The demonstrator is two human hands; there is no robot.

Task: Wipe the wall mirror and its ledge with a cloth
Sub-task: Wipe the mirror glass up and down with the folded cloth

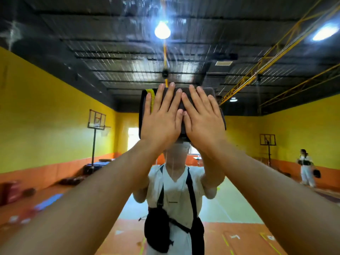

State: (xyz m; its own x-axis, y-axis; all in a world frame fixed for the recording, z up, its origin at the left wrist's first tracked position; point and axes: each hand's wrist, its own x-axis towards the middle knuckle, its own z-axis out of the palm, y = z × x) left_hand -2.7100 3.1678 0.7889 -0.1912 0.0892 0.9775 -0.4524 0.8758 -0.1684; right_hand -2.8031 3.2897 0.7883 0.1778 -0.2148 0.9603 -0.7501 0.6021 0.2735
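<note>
Head view: both forearms extend forward. The left hand [161, 116] and right hand [202, 122], fingers straight and ungripping, press flat side by side on the dark cloth [209, 92]. The cloth lies beneath both palms, against the wall mirror [73, 107], which reflects a yellow-walled hall.

Nothing written can be read anywhere in the frame. A small dark mark [173, 202] on the chest of the white shirt [179, 186], reflected in the wall mirror [257, 52] at the lower middle, is too small to tell as letters or a logo. The white marks [235, 236] on the orange floor [211, 242] at the lower right are blurred beyond reading.
</note>
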